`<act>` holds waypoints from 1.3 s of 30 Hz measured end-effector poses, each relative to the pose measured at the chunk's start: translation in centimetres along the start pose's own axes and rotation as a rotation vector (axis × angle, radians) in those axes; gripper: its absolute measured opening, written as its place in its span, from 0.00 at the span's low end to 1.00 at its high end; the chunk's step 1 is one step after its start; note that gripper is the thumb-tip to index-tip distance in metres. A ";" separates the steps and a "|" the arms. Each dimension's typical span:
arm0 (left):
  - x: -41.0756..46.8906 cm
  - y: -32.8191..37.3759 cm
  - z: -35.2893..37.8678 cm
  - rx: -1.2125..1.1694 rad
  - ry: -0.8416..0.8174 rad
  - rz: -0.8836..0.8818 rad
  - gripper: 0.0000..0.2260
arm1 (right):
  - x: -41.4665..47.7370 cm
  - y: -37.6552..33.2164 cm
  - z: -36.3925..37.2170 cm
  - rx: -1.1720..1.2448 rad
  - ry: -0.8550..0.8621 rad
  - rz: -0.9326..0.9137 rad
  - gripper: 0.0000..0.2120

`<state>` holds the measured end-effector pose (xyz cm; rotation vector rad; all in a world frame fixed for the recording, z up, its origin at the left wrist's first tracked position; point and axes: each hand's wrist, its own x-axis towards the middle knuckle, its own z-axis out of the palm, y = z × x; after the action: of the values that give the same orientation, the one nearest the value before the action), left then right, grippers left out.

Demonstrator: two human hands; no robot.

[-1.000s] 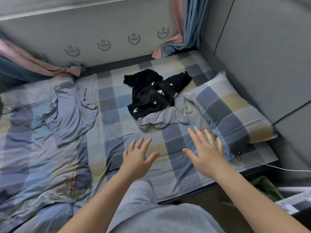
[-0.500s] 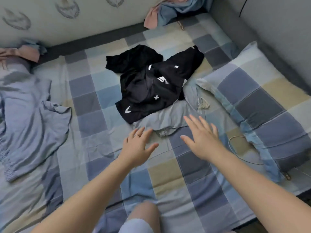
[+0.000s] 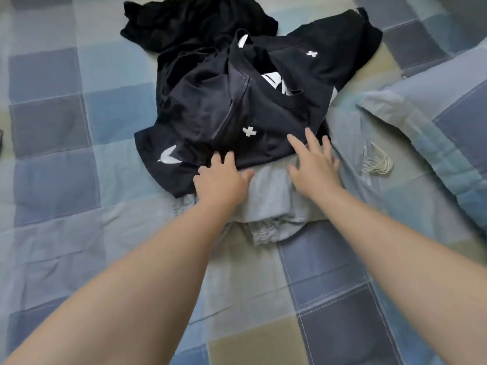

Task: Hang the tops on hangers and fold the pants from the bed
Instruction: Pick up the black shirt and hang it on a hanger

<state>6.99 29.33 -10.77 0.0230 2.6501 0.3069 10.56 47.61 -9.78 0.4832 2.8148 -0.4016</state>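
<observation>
Head view: the black top (image 3: 237,114) lies crumpled on the bed (image 3: 79,233), overlapping grey pants (image 3: 271,204) near the pillow (image 3: 434,122). Both hands are spread and grasp nothing — the left hand (image 3: 221,180) touches the top's near hem, the right hand (image 3: 313,164) lies where top meets pants.

Home bedroom, checked bedsheet (image 3: 52,122), matching pillow (image 3: 434,114), loose clothes (image 3: 237,101)
</observation>
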 end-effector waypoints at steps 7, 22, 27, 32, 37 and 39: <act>3.1 1.1 1.1 0.080 0.159 -0.032 0.21 | 5.2 0.0 3.7 0.061 0.257 -0.016 0.17; -9.9 -4.4 -3.5 0.115 -0.069 0.048 0.22 | -7.6 -4.0 -5.0 -0.191 -0.102 0.005 0.15; -21.3 -6.1 -5.0 0.110 -0.081 0.109 0.17 | -18.6 -5.3 -9.8 -0.129 -0.180 0.011 0.15; -33.0 -5.5 -9.4 -0.082 -0.032 0.138 0.06 | -28.8 -5.2 -16.3 0.073 -0.211 0.090 0.16; -41.3 -4.7 -14.2 -0.431 0.045 0.086 0.07 | -37.3 -4.5 -22.9 0.219 -0.119 0.030 0.15; -43.9 -3.5 -16.3 -0.626 0.121 0.028 0.07 | -39.9 -4.4 -25.8 0.276 -0.051 -0.017 0.15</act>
<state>38.79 19.41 22.34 -0.1640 2.5517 1.1591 40.18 40.21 26.97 0.4956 2.7276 -0.8008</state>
